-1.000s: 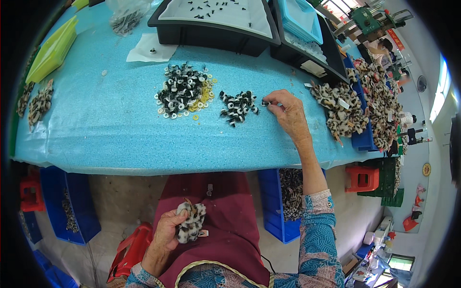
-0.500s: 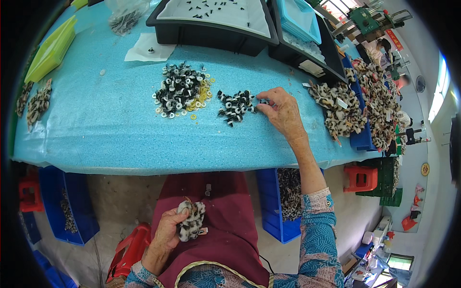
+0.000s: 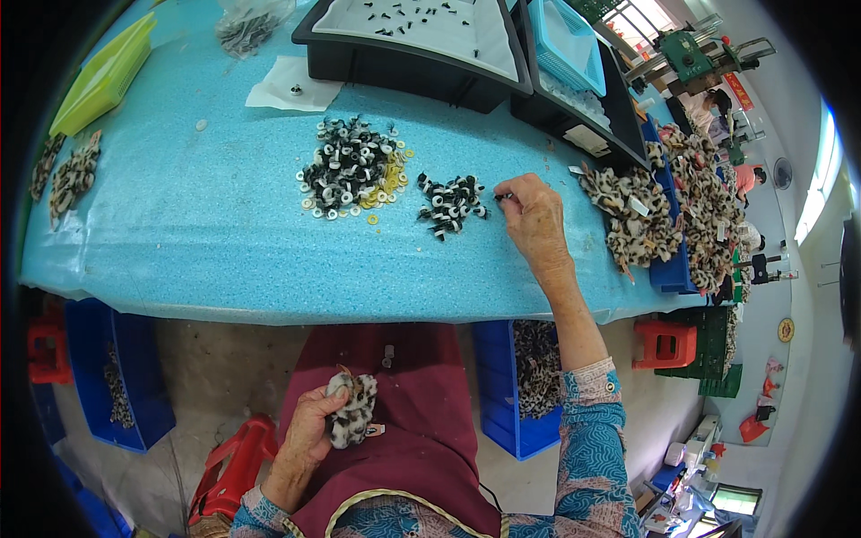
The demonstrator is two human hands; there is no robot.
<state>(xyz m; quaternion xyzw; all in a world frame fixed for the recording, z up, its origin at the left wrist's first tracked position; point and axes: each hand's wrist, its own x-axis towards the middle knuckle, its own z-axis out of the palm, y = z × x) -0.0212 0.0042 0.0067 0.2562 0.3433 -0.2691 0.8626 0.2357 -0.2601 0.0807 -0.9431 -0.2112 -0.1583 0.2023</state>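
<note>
gripping one spotted plush piece (image 3: 355,414) over one burgundy apron (image 3: 408,453) is the left hand (image 3: 307,438); the right hand (image 3: 536,224) pinches one small black part (image 3: 501,196), near two heaps of black-and-white parts (image 3: 451,203) on one blue table (image 3: 260,269).

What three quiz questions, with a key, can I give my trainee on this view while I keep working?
1. Which hand holds the spotted furry piece?
2. True or false: the right hand is nearer the smaller pile of black-and-white parts than the larger pile.
3. What colour is the basket at the left end of the table?

Key: 1. The left hand. 2. True. 3. Lime green.
</note>
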